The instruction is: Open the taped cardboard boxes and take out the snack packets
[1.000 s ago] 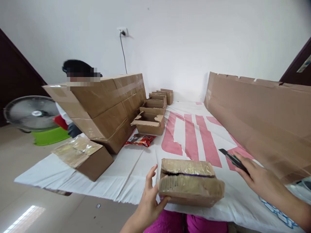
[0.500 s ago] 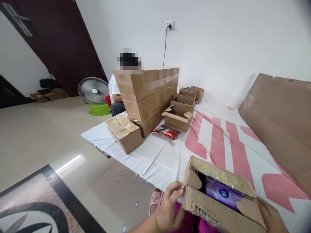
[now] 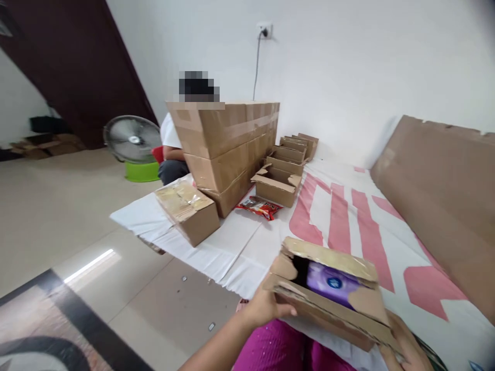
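Note:
An open cardboard box is tilted at the table's near edge, above my lap. Inside it lies a purple package with a round blue label, partly covered by the box flaps. My left hand grips the box's left end, its thumb along the near side and its other fingers hidden behind the cardboard. At the right end, my right hand holds the box, partly covered by a flap.
Stacked cardboard boxes stand at the table's far left, with a taped box before them. A red snack packet lies near a row of open boxes. Behind the stack sits a person; a fan stands further left.
The box has come slightly left and up in view. My left hand has shifted from its corner to a fuller hold on the left end. The view has turned a little right.

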{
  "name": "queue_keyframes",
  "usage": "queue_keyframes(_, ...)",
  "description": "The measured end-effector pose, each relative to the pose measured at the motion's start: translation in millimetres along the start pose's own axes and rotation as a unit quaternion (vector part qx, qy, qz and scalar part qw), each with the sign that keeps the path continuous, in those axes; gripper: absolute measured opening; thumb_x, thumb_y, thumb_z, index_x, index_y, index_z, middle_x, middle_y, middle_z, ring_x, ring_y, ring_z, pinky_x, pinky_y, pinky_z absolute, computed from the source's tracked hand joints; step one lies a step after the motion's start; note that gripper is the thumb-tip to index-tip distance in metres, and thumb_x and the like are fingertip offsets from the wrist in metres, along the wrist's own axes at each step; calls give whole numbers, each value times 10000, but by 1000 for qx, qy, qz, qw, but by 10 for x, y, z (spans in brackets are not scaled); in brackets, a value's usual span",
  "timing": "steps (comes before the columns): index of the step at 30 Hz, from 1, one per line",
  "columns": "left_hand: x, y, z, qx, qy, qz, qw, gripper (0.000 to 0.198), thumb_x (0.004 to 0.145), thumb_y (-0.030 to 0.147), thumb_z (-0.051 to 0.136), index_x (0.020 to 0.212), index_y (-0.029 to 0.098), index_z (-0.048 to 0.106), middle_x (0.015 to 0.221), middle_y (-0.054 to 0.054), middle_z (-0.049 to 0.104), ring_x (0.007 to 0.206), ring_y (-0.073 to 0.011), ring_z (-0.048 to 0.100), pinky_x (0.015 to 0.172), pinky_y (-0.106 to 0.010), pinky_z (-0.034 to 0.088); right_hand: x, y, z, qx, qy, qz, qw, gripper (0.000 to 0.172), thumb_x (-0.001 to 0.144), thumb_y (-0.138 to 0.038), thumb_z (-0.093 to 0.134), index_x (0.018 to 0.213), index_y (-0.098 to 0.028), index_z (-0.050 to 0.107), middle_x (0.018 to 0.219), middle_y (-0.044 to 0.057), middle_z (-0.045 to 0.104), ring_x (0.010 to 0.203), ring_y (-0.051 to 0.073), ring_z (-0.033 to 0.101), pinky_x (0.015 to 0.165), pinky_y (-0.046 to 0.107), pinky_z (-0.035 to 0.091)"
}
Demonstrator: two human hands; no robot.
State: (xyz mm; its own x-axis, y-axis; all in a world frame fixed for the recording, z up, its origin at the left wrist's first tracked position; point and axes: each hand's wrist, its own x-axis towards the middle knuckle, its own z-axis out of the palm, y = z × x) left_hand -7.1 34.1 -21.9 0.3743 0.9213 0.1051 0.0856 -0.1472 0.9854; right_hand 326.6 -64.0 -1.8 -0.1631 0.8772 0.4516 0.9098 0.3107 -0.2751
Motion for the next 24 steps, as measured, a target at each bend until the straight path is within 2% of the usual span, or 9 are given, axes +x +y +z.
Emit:
queue_keyframes(2, 33, 25, -48, -36, -20, -46, 998, 655, 618, 655, 739, 1068, 182, 697, 1040, -112, 730, 1028, -336, 652, 927, -488, 516, 109, -241, 4, 87, 41, 55, 994, 507, 936, -304, 439, 1430, -314, 324, 1214, 113, 616, 1047, 296, 652, 818, 429, 599)
queue_keyframes(4, 52, 17, -103, -66, -27, -71, 995, 618, 637, 665, 720, 981, 151, 712, 981, -113, 743, 969, -329, 674, 885, -474, 535, 205, -412, 39, 164, 80, 85, 980, 494, 943, -338, 462, 1411, -247, 333, 1187, 136, 614, 1062, 270, 642, 839, 395, 586)
queue_keyframes(6, 54, -18, -139, -93, -1, -95, 991, 626, 604, 647, 757, 971, 143, 707, 989, -111, 745, 972, -328, 673, 887, -464, 533, 266, -505, 74, 210, 96, 93, 969, 497, 943, -363, 480, 1394, -208, 341, 1184, 154, 604, 1069, 256, 630, 860, 381, 572)
queue_keyframes(9, 30, -94, -137, -110, 23, -108, 988, 636, 564, 632, 790, 976, 154, 709, 970, -96, 752, 971, -325, 672, 897, -454, 529, 298, -555, 56, 216, 95, 73, 969, 428, 943, -353, 485, 1338, -210, 399, 1212, 153, 574, 1082, 246, 607, 902, 393, 548)
queue_keyframes(14, -18, -139, -65, -76, -10, -122, 990, 579, 635, 599, 760, 1019, 169, 716, 923, -95, 749, 989, -333, 665, 934, -481, 508, 280, -524, -68, 195, 80, 71, 975, 246, 964, -259, 410, 1188, -241, 509, 1214, 124, 565, 1170, 247, 551, 965, 413, 504)
queue_keyframes(17, -16, -52, -38, -30, 3, -59, 998, 727, 611, 584, 779, 1203, 191, 626, 1128, -128, 692, 1162, -355, 579, 1042, -504, 426, 228, -397, -71, 208, 100, 125, 965, 198, 977, -281, 388, 1094, -233, 540, 1159, 107, 593, 1106, 229, 584, 909, 368, 528)
queue_keyframes(20, -2, 80, -24, -13, -3, -14, 1000, 962, 638, 519, 783, 1437, 204, 348, 1440, -170, 463, 1300, -366, 461, 1091, -495, 374, 163, -220, -48, 211, 112, 194, 951, 212, 985, -323, 387, 1019, -231, 574, 1085, 78, 629, 1032, 204, 614, 881, 326, 531)
queue_keyframes(22, 5, 151, -19, 0, -16, -26, 1000, 951, 698, 482, 750, 1465, 214, 256, 1489, -176, 393, 1307, -364, 453, 1081, -490, 384, 131, -121, -54, 205, 129, 214, 946, 231, 980, -357, 402, 994, -229, 594, 1049, 67, 645, 1014, 200, 620, 886, 314, 524)
queue_keyframes(24, 9, 194, -20, 4, -26, -33, 999, 879, 738, 459, 724, 1450, 224, 267, 1475, -166, 414, 1307, -357, 453, 1078, -478, 387, 123, -67, -99, 199, 155, 211, 944, 235, 969, -376, 426, 995, -226, 604, 1032, 67, 652, 1002, 200, 624, 869, 294, 527)
